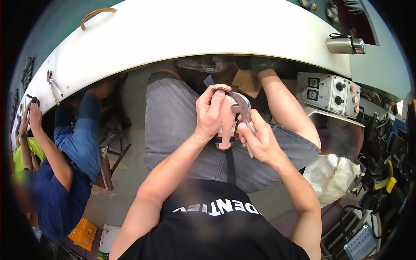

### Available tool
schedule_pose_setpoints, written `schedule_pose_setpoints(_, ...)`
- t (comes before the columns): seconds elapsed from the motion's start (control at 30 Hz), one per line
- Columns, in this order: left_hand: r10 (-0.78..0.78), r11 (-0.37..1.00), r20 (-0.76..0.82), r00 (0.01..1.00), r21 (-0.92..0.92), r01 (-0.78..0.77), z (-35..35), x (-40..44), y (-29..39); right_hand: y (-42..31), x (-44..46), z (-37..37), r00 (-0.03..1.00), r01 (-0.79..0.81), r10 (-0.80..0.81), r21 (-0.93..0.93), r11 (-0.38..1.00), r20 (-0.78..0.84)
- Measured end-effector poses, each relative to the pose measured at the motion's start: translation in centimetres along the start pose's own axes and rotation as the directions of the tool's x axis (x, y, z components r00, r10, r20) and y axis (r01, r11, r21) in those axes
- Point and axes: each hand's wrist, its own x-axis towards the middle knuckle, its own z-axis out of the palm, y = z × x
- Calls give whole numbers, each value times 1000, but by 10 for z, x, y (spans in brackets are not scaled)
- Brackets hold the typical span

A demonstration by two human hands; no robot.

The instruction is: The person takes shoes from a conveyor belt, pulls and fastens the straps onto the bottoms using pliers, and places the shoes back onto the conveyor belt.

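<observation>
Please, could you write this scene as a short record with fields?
left hand: grips a pinkish sandal above the lap
right hand: holds a metal tool, its head at the sandal
white table: steel flask at right, pliers at left
right side: control box with knobs
left side: co-worker in blue

A metal flask (342,44) rests on the white table (195,28), near its edge.
</observation>
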Motion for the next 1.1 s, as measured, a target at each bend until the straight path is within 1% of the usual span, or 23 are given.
schedule_pose_setpoints(0.07, -10, 1000, -6, 1000, -24, 10, -3, -1, -3, -6, -3, -9, 1000, -3, 5, -45, 999, 31)
schedule_pose_setpoints(0.13, -91, 992, 25, 996, -81, 92, -5, -2, -2, -23, -7, -18, 996, 68, -45, -327, 943, 78)
schedule_pose_setpoints(0.17, -94, 992, 27, 995, -83, 96, -3, -3, -1, -32, -7, -21, 988, 153, -121, -461, 874, 99)
schedule_pose_setpoints(0.2, -77, 994, 17, 997, -76, 78, 0, -2, 2, -31, -7, -21, 989, 149, -118, -462, 874, 95)
schedule_pose_setpoints(0.27, -57, 996, 8, 998, -67, 57, 1, 0, 4, -29, -6, -20, 980, 196, -154, -718, 667, 124)
schedule_pose_setpoints(0.37, -39, 999, 40, 998, -11, 39, -5, 1, 3, -39, -2, -16, 983, 184, -111, -776, 603, 147)
schedule_pose_setpoints(0.43, 161, 976, 95, 982, 130, -173, -6, 5, 2, -36, 5, -16, 982, 187, -98, -810, 556, 159)
schedule_pose_setpoints(0.47, 167, 976, 96, 981, 125, -178, -6, 5, 3, -36, 8, -17, 981, 195, -90, -843, 502, 174)
schedule_pose_setpoints(0.53, -42, 999, 61, 997, 31, 41, -5, 6, 5, -43, 12, -21, 980, 194, -55, -858, 475, 191)
schedule_pose_setpoints(0.6, -50, 999, 36, 998, 6, 50, -2, 4, 2, -46, 12, -23, 974, 204, -4, -870, 448, 226)
schedule_pose_setpoints(0.63, -56, 998, 29, 998, -17, 56, -1, 5, 3, -47, 12, -27, 972, 211, -14, -846, 490, 234)
schedule_pose_setpoints(0.67, -43, 998, 24, 999, 44, 42, -4, 6, -2, -47, 11, -32, 969, 218, -22, -819, 531, 244)
schedule_pose_setpoints(0.7, -26, 999, 15, 1000, 19, 26, -1, 8, -4, -46, 10, -36, 968, 184, 36, -801, 570, 248)
schedule_pose_setpoints(0.73, -12, 1000, 8, 1000, -4, 12, 0, 8, -5, -47, 9, -39, 963, 196, 41, -802, 564, 265)
schedule_pose_setpoints(0.8, -26, 1000, 8, 1000, 14, 26, -2, 7, -2, -55, 5, -44, 950, 16, 175, -601, 799, 258)
schedule_pose_setpoints(0.83, -41, 999, 3, 999, 0, 41, -2, 7, -1, -74, 1, -45, 923, -84, 276, -557, 826, 269)
schedule_pose_setpoints(0.9, -61, 998, 12, 998, -16, 61, -1, 7, -3, -96, -8, -49, 960, -35, 173, -521, 853, 218)
schedule_pose_setpoints(0.93, -64, 998, 32, 997, -15, 64, -3, 7, -6, -101, -11, -50, 961, -41, 175, -519, 854, 212)
schedule_pose_setpoints(0.97, -67, 998, 51, 996, -14, 68, -4, 6, -8, -106, -15, -48, 990, 90, -24, -490, 867, 139)
schedule_pose_setpoints(1.0, -61, 998, 59, 996, -17, 62, -4, 6, -6, -110, -17, -46, 973, 225, -223, -472, 853, 61)
schedule_pose_setpoints(1.03, -63, 998, 60, 996, -17, 64, -4, 6, -6, -111, -17, -42, 912, 355, -411, -465, 811, -19)
schedule_pose_setpoints(1.07, -62, 998, 49, 997, -18, 63, -3, 5, -7, -106, -13, -36, 852, 415, -509, -439, 797, -120)
schedule_pose_setpoints(1.1, -57, 998, 35, 998, -19, 57, -4, 6, -7, -88, -5, -25, 817, 456, -542, -354, 816, -198)
